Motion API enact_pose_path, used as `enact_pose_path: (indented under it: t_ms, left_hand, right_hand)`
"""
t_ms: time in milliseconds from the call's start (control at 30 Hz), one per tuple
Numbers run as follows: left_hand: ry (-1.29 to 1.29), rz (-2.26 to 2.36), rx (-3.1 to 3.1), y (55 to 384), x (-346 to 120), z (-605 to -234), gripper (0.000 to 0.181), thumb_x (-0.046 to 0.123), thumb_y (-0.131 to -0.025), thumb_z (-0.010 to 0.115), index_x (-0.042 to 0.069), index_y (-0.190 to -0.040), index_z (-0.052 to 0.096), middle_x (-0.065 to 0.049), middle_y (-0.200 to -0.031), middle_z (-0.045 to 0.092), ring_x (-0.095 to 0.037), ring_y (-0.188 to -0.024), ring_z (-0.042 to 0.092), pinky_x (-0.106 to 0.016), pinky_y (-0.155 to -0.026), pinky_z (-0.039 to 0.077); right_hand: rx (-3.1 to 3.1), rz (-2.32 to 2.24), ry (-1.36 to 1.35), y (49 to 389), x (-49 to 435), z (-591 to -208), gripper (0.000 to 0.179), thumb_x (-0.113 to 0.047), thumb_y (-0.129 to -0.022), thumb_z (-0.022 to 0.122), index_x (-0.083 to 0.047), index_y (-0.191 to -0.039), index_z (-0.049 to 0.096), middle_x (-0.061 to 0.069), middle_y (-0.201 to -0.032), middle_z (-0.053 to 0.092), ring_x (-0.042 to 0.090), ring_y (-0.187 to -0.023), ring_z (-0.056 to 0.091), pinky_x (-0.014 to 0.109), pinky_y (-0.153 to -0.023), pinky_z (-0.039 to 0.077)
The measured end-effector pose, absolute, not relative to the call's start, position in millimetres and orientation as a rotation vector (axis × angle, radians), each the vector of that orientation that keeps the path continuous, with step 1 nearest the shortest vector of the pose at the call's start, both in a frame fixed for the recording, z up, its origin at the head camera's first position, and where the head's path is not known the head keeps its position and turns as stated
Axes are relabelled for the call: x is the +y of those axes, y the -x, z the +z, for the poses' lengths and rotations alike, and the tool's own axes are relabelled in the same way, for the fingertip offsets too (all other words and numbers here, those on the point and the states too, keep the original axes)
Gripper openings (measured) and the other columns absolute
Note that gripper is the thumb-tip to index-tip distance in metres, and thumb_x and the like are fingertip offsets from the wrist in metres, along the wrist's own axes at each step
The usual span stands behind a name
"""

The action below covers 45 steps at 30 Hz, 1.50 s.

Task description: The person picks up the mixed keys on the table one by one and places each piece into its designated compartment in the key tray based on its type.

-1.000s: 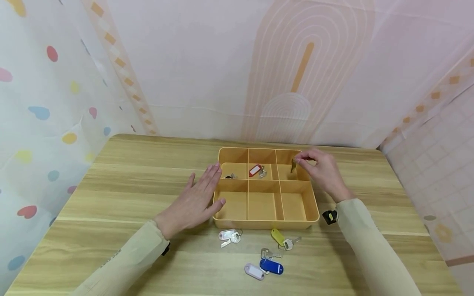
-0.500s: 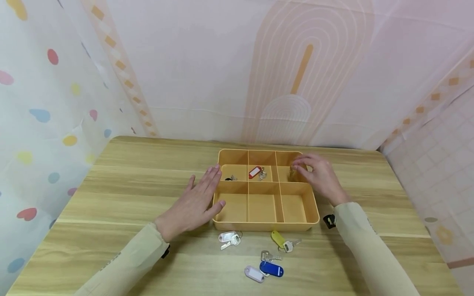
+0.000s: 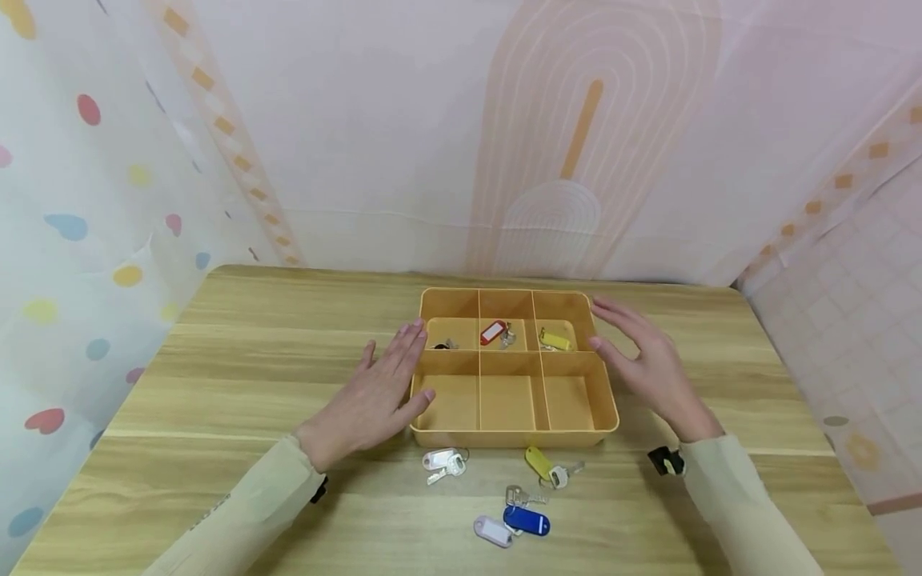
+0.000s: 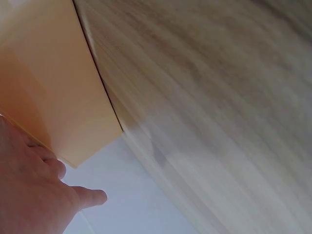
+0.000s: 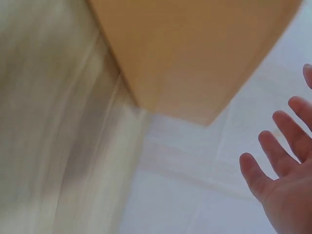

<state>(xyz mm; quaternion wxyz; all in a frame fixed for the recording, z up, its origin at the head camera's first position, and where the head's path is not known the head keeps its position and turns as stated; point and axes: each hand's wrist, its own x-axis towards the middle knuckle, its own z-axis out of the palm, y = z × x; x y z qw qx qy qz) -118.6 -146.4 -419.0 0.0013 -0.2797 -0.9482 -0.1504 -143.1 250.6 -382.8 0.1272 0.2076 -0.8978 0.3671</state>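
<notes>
A yellow-orange box [image 3: 504, 438] with several compartments stands on the table. My left hand [image 3: 367, 400] rests with straight fingers along its left rim, thumb over the front left compartment. At the box's right rim my right hand [image 3: 651, 368] is spread and holds nothing. A key with a yellow tag [image 3: 555, 341] lies in the back right compartment. The back middle one holds a key with a red tag [image 3: 493, 332]. In the back left compartment lies a key with a dark tag [image 3: 442, 346], partly hidden by the box wall.
In front of the box lie keys with a pale pink tag [image 3: 439, 458], a yellow tag [image 3: 537, 462], a blue tag [image 3: 527, 520] and a lilac tag [image 3: 493, 531]. A patterned cloth [image 3: 374, 160] hangs behind the wooden table [image 3: 288, 320].
My right hand lowered the yellow-tagged key into the back right compartment, let go of it and drew back to the right with fingers spread. My left hand stayed at the left rim.
</notes>
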Motion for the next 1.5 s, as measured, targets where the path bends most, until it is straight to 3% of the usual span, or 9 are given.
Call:
enact_pose_path:
  t_ms: [67, 233, 333, 567, 800, 900, 1133, 1300, 1500]
  left_hand:
    - [0.880, -0.464, -2.974, 118.9, -146.8, -418.8, 0.083, 0.048, -0.108, 0.045, 0.001, -0.165, 0.006, -0.013, -0.174, 0.002, -0.029, -0.159, 0.004, -0.068, -0.121, 0.011]
    - [0.877, -0.458, -2.974, 119.3, -148.9, -418.4, 0.083, 0.047, -0.108, 0.045, 0.000, -0.165, 0.008, -0.014, -0.174, 0.003, -0.030, -0.159, 0.004, -0.069, -0.120, 0.011]
    - [0.877, -0.466, -2.972, 119.1, -149.6, -418.4, 0.083, 0.046, -0.108, 0.046, -0.001, -0.165, 0.009, -0.014, -0.174, 0.003, -0.031, -0.159, 0.005, -0.069, -0.120, 0.011]
    - [0.874, -0.468, -2.973, 119.1, -150.1, -417.8, 0.082, 0.049, -0.108, 0.043, 0.000, -0.165, 0.009, -0.012, -0.174, 0.001, -0.030, -0.159, 0.005, -0.069, -0.121, 0.011]
    - [0.878, -0.469, -2.977, 120.1, -148.6, -418.4, 0.083, 0.050, -0.109, 0.043, 0.000, -0.165, 0.008, -0.012, -0.174, 0.001, -0.029, -0.159, 0.005, -0.068, -0.121, 0.010]
    - [0.886, -0.462, -2.981, 121.1, -147.5, -419.5, 0.083, 0.050, -0.108, 0.043, 0.000, -0.165, 0.007, -0.013, -0.174, 0.001, -0.030, -0.159, 0.005, -0.068, -0.121, 0.011]
    - [0.883, -0.475, -2.985, 122.6, -146.1, -418.4, 0.083, 0.047, -0.108, 0.046, 0.001, -0.165, 0.007, -0.014, -0.173, 0.002, -0.030, -0.159, 0.005, -0.068, -0.121, 0.010]
    - [0.882, -0.476, -2.996, 122.5, -146.3, -418.3, 0.083, 0.048, -0.109, 0.044, 0.000, -0.165, 0.007, -0.011, -0.174, -0.001, -0.030, -0.159, 0.004, -0.068, -0.121, 0.009]
    - [0.889, -0.473, -2.993, 122.1, -145.3, -418.4, 0.083, 0.050, -0.109, 0.041, 0.000, -0.165, 0.008, -0.011, -0.174, -0.001, -0.029, -0.159, 0.003, -0.067, -0.121, 0.010]
  right_hand:
    - [-2.603, 1.073, -0.614, 130.5, 250.4, -379.4, 0.047, -0.017, -0.099, 0.072, -0.005, -0.144, 0.061, 0.010, -0.153, 0.054, 0.037, -0.141, 0.048, 0.059, -0.115, 0.036]
    - [-2.553, 1.079, -0.673, 101.8, 247.4, -376.5, 0.051, -0.010, -0.095, 0.075, -0.012, -0.145, 0.062, 0.005, -0.152, 0.056, 0.026, -0.141, 0.050, 0.029, -0.118, 0.034]
    - [-2.505, 1.086, -0.728, 88.3, 245.8, -377.2, 0.055, -0.002, -0.091, 0.077, -0.010, -0.143, 0.063, 0.007, -0.150, 0.058, 0.018, -0.140, 0.050, 0.019, -0.116, 0.032]
    - [-2.446, 1.093, -0.851, 64.3, 242.0, -381.1, 0.054, 0.002, -0.082, 0.080, -0.003, -0.135, 0.066, 0.011, -0.139, 0.065, 0.011, -0.134, 0.055, 0.020, -0.114, 0.037]
    - [-2.330, 1.162, -1.042, 45.8, 239.0, -397.0, 0.033, -0.019, -0.094, 0.076, -0.004, -0.123, 0.071, 0.011, -0.121, 0.071, 0.015, -0.117, 0.065, 0.020, -0.107, 0.044]
    - [-2.338, 1.191, -1.090, 38.1, 238.1, -404.2, 0.028, -0.019, -0.093, 0.077, -0.009, -0.119, 0.072, 0.008, -0.115, 0.073, 0.015, -0.111, 0.067, 0.019, -0.105, 0.045]
    - [-2.519, 1.146, -1.048, 25.0, 237.6, -413.1, 0.045, -0.012, -0.086, 0.081, -0.019, -0.129, 0.069, -0.004, -0.128, 0.070, 0.016, -0.118, 0.066, 0.028, -0.103, 0.050]
    - [-2.557, 1.131, -1.095, 23.1, 235.8, -420.6, 0.044, -0.015, -0.088, 0.081, -0.013, -0.131, 0.069, 0.001, -0.128, 0.070, 0.018, -0.117, 0.066, 0.040, -0.095, 0.056]
    - [-2.665, 1.114, -1.067, 21.9, 234.3, -431.7, 0.042, -0.022, -0.092, 0.080, -0.015, -0.131, 0.069, -0.002, -0.130, 0.070, 0.017, -0.118, 0.066, 0.042, -0.094, 0.056]
